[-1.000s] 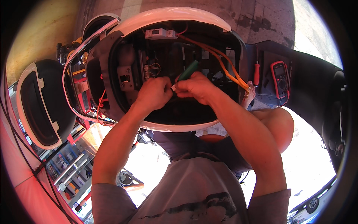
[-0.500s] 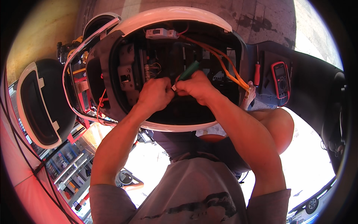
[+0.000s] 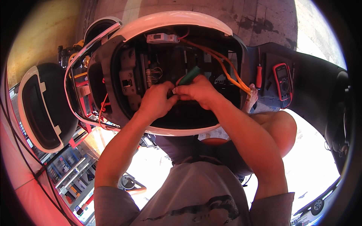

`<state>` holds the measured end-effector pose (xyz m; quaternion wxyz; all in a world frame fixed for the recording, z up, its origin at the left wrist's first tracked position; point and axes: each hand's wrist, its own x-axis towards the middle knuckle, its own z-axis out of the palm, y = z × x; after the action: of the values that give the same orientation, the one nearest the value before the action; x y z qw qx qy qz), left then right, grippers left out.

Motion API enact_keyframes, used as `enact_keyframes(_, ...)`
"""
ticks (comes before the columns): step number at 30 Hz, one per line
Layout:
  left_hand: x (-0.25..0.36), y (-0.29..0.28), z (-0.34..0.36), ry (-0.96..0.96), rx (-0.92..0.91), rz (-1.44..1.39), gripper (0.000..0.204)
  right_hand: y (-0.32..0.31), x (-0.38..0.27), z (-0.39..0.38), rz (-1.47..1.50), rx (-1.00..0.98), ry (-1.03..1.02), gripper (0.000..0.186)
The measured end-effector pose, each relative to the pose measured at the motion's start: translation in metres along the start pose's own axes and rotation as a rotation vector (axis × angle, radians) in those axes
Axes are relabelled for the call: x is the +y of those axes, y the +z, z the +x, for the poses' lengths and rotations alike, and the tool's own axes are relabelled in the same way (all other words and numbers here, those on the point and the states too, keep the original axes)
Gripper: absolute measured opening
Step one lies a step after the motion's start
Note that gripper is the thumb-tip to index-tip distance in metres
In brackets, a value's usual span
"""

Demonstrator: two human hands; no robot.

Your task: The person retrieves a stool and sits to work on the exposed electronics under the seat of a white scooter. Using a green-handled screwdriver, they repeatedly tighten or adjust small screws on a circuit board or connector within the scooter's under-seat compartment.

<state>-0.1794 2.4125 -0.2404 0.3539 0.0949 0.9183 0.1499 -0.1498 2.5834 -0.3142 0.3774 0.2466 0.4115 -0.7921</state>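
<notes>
Both my hands are over the open compartment (image 3: 190,116) of a scooter-like vehicle, nearly touching. My right hand (image 3: 199,91) is closed around a green tool (image 3: 189,75) that looks like a handle; its working end is hidden by my fingers. Close to my left, my left hand (image 3: 157,98) pinches with thumb and forefinger near the right fingertips. A small white piece (image 3: 174,91) shows between the two hands, too small to name. Just beyond my left hand, thin wires (image 3: 156,72) run from a connector (image 3: 149,76) on the compartment's inner side.
A white switch module (image 3: 163,38) sits at the compartment's far edge. Thick orange cables (image 3: 226,69) lead to the right. On a dark surface there lie a red screwdriver (image 3: 259,77) and a red multimeter (image 3: 283,81). A chrome rail (image 3: 67,77) curves on the left.
The left thumb has shifted lower and further out from the fingers. The green tool has tipped slightly down to the left, and both hands stay close together.
</notes>
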Motion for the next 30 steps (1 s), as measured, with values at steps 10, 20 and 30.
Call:
enact_keyframes(10,-0.005,0.007,0.002,0.008,0.087,-0.179,0.016,0.004,0.000,-0.012,0.072,0.065,-0.098,0.026)
enact_keyframes(20,-0.006,0.002,0.002,-0.072,0.048,-0.143,0.018,0.005,0.008,-0.009,0.122,0.071,-0.238,0.020)
enact_keyframes(30,-0.005,0.003,0.004,-0.084,0.060,-0.180,0.018,0.008,0.008,-0.012,0.044,0.078,-0.311,0.017)
